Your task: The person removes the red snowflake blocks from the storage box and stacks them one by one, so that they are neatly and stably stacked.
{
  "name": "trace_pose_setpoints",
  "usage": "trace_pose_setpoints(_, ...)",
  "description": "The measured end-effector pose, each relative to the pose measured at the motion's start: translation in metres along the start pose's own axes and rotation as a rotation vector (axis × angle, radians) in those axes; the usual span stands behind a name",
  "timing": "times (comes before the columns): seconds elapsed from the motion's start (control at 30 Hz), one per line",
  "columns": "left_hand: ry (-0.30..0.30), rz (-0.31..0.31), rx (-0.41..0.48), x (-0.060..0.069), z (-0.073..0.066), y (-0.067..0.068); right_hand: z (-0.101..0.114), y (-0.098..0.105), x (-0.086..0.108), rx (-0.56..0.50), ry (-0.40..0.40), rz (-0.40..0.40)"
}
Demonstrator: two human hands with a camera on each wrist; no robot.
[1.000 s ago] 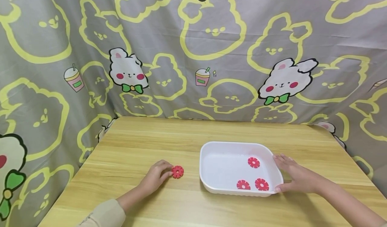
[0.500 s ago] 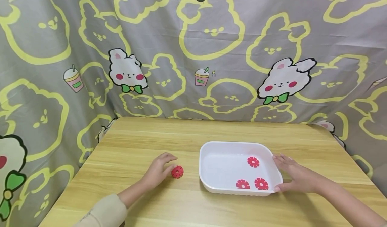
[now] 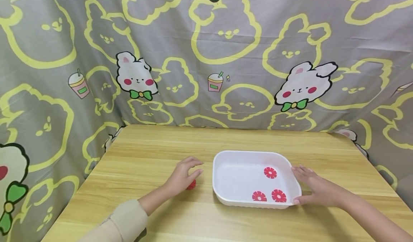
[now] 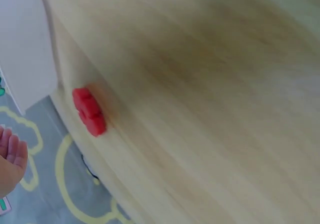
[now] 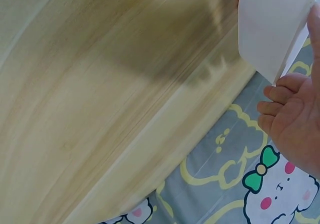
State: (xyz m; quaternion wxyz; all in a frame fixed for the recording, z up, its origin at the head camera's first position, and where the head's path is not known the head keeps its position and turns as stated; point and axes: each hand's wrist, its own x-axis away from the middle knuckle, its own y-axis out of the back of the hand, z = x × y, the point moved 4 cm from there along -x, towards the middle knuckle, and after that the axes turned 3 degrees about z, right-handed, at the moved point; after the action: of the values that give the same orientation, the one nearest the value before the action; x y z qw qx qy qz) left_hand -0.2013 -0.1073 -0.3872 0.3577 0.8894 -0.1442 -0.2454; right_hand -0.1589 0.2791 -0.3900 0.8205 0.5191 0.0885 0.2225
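My left hand [image 3: 182, 177] hovers with relaxed, spread fingers over a red notched disc [image 3: 191, 185], partly hiding it. In the left wrist view, that disc [image 4: 90, 112] lies on the table, apart from the hand [image 4: 11, 161], which holds nothing. A white bin [image 3: 217, 197] stands to the right. At its right end my right hand [image 3: 317, 189] touches the outer wall and rim, thumb near the front corner, fingers farther back. Inside the bin are three red discs: one farther back [image 3: 270, 172], two near the front wall [image 3: 259, 196] [image 3: 279, 195].
The wooden table [image 3: 155, 141] runs back to a grey patterned curtain [image 3: 174, 44], which also hangs along the left and right sides. In the right wrist view, the bin's end [image 5: 272, 24] stands near the table edge.
My left hand has let go of the loose disc, lifted and shifted right over it, its fingers opening. The disc, the bin and my right hand have stayed in place.
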Motion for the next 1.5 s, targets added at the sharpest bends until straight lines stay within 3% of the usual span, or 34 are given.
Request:
trace_pose_setpoints(0.57, -0.172, 0.078, 0.004, -0.029, -0.042, -0.021, 0.001, -0.001, 0.000, 0.027, 0.039, -0.015)
trace_pose_setpoints(0.7, -0.216, 0.125, -0.009, -0.035, -0.051, -0.029, 0.002, 0.001, 0.000, 0.030, 0.042, -0.019)
trace_pose_setpoints(1.07, -0.227, 0.318, -0.121, -0.048, -0.073, -0.060, 0.001, 0.001, -0.002, -0.002, -0.010, 0.016)
trace_pose_setpoints(1.3, -0.259, 0.395, -0.197, -0.056, -0.083, -0.080, 0.000, 0.000, 0.000, -0.006, -0.001, 0.003)
trace_pose_setpoints(1.5, -0.256, 0.442, -0.209, -0.060, -0.086, -0.093, -0.001, -0.003, 0.002, 0.004, 0.026, -0.009)
